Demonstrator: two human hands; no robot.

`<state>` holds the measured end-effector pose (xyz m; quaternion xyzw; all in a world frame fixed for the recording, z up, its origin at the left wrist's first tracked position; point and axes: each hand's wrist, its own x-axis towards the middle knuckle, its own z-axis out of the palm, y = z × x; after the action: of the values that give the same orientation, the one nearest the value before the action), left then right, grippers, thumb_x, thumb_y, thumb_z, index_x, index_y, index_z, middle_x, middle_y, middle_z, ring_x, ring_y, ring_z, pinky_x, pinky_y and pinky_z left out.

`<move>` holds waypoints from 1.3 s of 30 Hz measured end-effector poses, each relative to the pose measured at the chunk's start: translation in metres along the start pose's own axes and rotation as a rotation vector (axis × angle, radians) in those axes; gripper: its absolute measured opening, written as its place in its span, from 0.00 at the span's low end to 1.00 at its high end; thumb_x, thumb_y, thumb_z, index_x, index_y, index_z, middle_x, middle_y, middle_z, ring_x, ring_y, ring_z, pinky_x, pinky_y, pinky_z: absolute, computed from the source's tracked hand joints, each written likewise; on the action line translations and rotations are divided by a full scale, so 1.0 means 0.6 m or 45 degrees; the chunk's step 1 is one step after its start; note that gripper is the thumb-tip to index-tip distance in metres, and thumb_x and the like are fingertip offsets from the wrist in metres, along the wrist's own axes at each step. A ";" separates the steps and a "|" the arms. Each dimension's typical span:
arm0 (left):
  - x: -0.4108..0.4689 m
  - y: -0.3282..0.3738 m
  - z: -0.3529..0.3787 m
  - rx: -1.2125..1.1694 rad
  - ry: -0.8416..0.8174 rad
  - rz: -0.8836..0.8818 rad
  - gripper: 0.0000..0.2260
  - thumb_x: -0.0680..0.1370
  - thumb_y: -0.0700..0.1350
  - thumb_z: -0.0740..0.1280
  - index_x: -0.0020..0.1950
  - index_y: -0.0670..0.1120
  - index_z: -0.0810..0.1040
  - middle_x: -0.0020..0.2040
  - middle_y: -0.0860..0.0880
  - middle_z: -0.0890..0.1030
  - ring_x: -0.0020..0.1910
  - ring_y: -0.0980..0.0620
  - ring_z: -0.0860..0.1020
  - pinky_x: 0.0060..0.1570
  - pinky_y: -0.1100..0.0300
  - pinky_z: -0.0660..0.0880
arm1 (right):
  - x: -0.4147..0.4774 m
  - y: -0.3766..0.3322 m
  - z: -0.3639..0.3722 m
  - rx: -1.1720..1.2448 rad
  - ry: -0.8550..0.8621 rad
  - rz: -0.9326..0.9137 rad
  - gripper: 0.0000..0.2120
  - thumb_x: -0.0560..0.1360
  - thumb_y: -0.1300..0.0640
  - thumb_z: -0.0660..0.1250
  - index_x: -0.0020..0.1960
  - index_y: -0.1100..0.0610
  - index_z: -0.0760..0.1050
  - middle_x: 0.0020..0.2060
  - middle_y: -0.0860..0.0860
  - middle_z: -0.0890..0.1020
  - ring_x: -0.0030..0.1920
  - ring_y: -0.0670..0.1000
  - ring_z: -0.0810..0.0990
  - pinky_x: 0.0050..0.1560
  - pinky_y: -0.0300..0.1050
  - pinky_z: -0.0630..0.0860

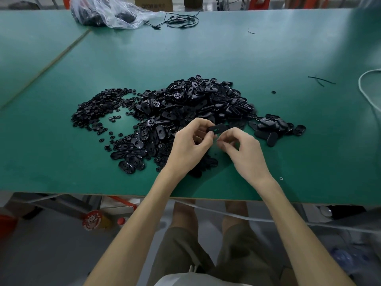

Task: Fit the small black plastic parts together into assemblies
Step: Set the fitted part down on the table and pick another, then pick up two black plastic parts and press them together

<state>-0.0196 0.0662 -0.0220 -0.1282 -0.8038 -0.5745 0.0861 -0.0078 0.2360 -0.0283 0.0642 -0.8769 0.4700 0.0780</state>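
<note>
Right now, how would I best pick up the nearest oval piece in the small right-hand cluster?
Pinch the oval piece across its narrow sides, coming from above on the near right: it seems to lie flat, long axis pointing away, with bare table there.

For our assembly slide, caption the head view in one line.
A person's left hand and right hand hold a flat oval black plastic part over a green table heaped with black parts.

left hand (pixel 189 147) covered one end of the oval part (pixel 218 128). what the right hand (pixel 245 151) pinched, if anything, was too small to tell. plastic bag (pixel 107 13) and cardboard box (pixel 153 3) were cut off by the top edge.
</note>
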 end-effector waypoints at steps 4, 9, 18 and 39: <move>0.000 0.002 -0.002 -0.020 0.003 -0.003 0.02 0.81 0.39 0.70 0.52 0.45 0.79 0.42 0.47 0.84 0.43 0.45 0.84 0.42 0.57 0.79 | -0.002 0.007 -0.012 0.424 0.109 0.028 0.06 0.78 0.63 0.74 0.50 0.52 0.84 0.43 0.42 0.86 0.46 0.41 0.83 0.51 0.34 0.77; 0.003 0.001 -0.001 0.019 0.041 -0.002 0.03 0.81 0.38 0.71 0.52 0.44 0.79 0.49 0.44 0.82 0.44 0.45 0.82 0.43 0.55 0.79 | 0.000 0.012 -0.015 0.627 0.170 0.045 0.09 0.79 0.63 0.73 0.54 0.52 0.87 0.48 0.46 0.88 0.52 0.46 0.85 0.56 0.37 0.79; 0.004 0.004 -0.003 0.062 0.003 0.080 0.15 0.83 0.33 0.64 0.68 0.45 0.80 0.50 0.45 0.74 0.38 0.54 0.81 0.43 0.61 0.78 | 0.000 0.014 -0.013 0.634 0.153 0.022 0.08 0.80 0.64 0.72 0.53 0.54 0.87 0.47 0.48 0.88 0.51 0.48 0.86 0.54 0.37 0.79; 0.000 0.003 -0.004 -0.118 -0.007 0.007 0.11 0.82 0.36 0.68 0.65 0.43 0.79 0.51 0.45 0.80 0.43 0.48 0.87 0.46 0.52 0.82 | -0.003 0.006 -0.014 0.788 0.243 0.110 0.06 0.81 0.67 0.68 0.55 0.60 0.81 0.49 0.54 0.84 0.46 0.54 0.89 0.45 0.41 0.82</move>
<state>-0.0191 0.0647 -0.0197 -0.1358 -0.7763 -0.6104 0.0796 -0.0059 0.2451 -0.0270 0.0032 -0.6831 0.7209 0.1166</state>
